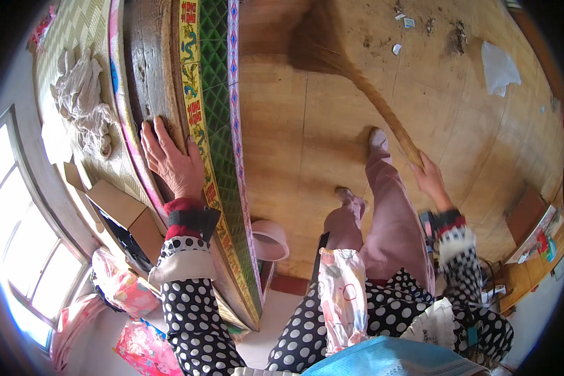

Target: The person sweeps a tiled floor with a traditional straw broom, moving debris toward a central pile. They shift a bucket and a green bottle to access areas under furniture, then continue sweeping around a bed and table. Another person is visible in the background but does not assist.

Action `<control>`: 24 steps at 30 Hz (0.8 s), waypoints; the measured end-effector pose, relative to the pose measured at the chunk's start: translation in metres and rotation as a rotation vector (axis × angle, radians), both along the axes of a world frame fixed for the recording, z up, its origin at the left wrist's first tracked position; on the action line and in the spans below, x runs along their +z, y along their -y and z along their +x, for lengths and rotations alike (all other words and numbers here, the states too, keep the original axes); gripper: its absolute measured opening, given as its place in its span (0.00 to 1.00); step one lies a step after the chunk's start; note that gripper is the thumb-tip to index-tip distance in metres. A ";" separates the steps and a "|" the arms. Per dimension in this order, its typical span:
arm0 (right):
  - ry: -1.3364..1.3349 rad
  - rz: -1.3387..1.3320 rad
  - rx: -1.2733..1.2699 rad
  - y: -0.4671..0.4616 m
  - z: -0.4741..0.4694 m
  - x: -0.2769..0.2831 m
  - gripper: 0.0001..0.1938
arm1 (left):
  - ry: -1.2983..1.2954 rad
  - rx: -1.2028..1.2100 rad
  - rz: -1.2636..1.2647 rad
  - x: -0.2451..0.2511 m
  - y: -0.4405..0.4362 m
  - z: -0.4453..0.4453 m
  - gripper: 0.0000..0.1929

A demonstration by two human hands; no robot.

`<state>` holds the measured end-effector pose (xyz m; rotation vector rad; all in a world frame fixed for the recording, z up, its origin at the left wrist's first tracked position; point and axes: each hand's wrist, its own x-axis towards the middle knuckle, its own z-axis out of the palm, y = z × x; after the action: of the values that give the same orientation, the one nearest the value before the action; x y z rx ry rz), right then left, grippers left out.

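My right hand (430, 181) is closed around the handle of a straw broom (385, 108). The broom's head (317, 42) is blurred and reaches over the floor towards the top of the view. My left hand (176, 162) lies flat, fingers spread, on the dark wooden edge (145, 61) of a raised platform. Its thumb rests by a yellow patterned border strip (195, 113); green tiles (214, 94) run down the platform's side. On the wood-patterned floor (282, 155), dark dirt (457, 37), paper scraps (396, 49) and a piece of clear plastic (499, 68) lie beyond the broom.
A woven mat (94, 28) on the platform carries a crumpled whitish cloth (82, 98) and an open cardboard box (127, 221). Below the platform's side stands a pink basin (269, 239). A wooden table (531, 272) with several items is at the right, a window (23, 225) at the left.
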<state>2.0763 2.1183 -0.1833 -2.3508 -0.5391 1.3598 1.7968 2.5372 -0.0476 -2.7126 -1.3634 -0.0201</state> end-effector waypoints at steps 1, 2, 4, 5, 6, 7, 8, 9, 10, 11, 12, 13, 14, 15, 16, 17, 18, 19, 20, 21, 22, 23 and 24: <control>-0.035 -0.146 -0.039 0.010 0.000 0.022 0.25 | 0.008 0.000 0.013 0.000 0.000 0.000 0.39; -0.096 -0.122 -0.096 0.017 0.000 0.046 0.26 | -0.026 0.008 0.003 0.000 0.001 0.000 0.38; -0.203 -0.225 -0.157 0.024 0.000 0.093 0.27 | -0.021 -0.011 0.018 -0.001 0.001 0.000 0.38; -0.226 -0.244 -0.152 0.026 -0.003 0.108 0.27 | -0.017 -0.024 0.028 -0.001 0.000 0.000 0.38; -0.248 -0.262 -0.145 0.025 -0.007 0.115 0.28 | -0.010 -0.027 0.022 -0.001 0.000 0.000 0.37; -0.214 -0.206 -0.057 0.023 -0.012 0.114 0.28 | -0.006 -0.033 0.023 -0.001 0.000 0.000 0.37; -0.180 -0.151 0.031 0.019 -0.022 0.108 0.28 | -0.001 -0.039 0.022 0.000 0.000 0.000 0.37; -0.156 -0.143 0.114 0.014 -0.034 0.096 0.28 | 0.005 -0.041 0.022 0.000 0.000 -0.001 0.37; -0.090 -0.050 0.233 0.005 -0.046 0.079 0.28 | 0.011 -0.040 0.023 0.000 0.000 -0.001 0.37; -0.030 -0.011 0.353 -0.010 -0.057 0.054 0.27 | 0.017 -0.036 0.025 0.000 0.000 -0.001 0.37; 0.053 0.111 0.398 -0.027 -0.069 0.029 0.27 | 0.024 -0.033 0.027 0.000 0.000 -0.001 0.37; 0.139 0.198 0.448 -0.045 -0.077 0.006 0.26 | 0.028 -0.034 0.024 0.000 0.000 -0.001 0.37; 0.118 0.129 0.543 -0.064 -0.081 -0.017 0.25 | 0.031 -0.031 0.022 0.000 0.000 -0.002 0.37; 0.088 0.104 0.623 -0.072 -0.078 -0.029 0.25 | 0.033 -0.030 0.025 0.000 0.000 -0.002 0.37; 0.049 -0.039 0.634 -0.079 -0.074 -0.041 0.24 | 0.046 -0.029 0.019 0.000 0.000 -0.003 0.37; 0.001 -0.113 0.625 -0.077 -0.061 -0.045 0.24 | 0.041 -0.027 0.010 0.000 -0.001 -0.003 0.37; -0.017 -0.050 0.597 -0.067 -0.048 -0.043 0.24 | 0.042 -0.027 0.007 -0.001 -0.001 -0.004 0.37; 0.012 -0.157 0.576 -0.054 -0.034 -0.041 0.24 | 0.044 -0.027 0.007 -0.001 -0.001 -0.004 0.37; 0.075 -0.063 0.537 -0.027 -0.014 -0.031 0.24 | 0.040 -0.026 0.005 0.000 -0.001 -0.004 0.37; 0.057 -0.082 0.456 0.002 0.008 -0.017 0.25 | 0.040 -0.023 0.001 0.000 -0.001 -0.004 0.37; 0.095 -0.197 0.435 0.030 0.027 -0.003 0.24 | 0.041 -0.028 0.001 0.000 -0.001 -0.004 0.37; 0.086 -0.226 0.351 0.055 0.045 0.012 0.24 | 0.046 -0.035 0.002 0.001 -0.001 -0.004 0.37; 0.136 -0.139 0.307 0.078 0.060 0.029 0.23 | 0.042 -0.036 0.006 0.001 -0.001 -0.003 0.37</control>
<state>2.1361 2.0403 -0.1542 -2.5676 -0.9035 1.4104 1.7938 2.5380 -0.0463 -2.7467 -1.3230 -0.0841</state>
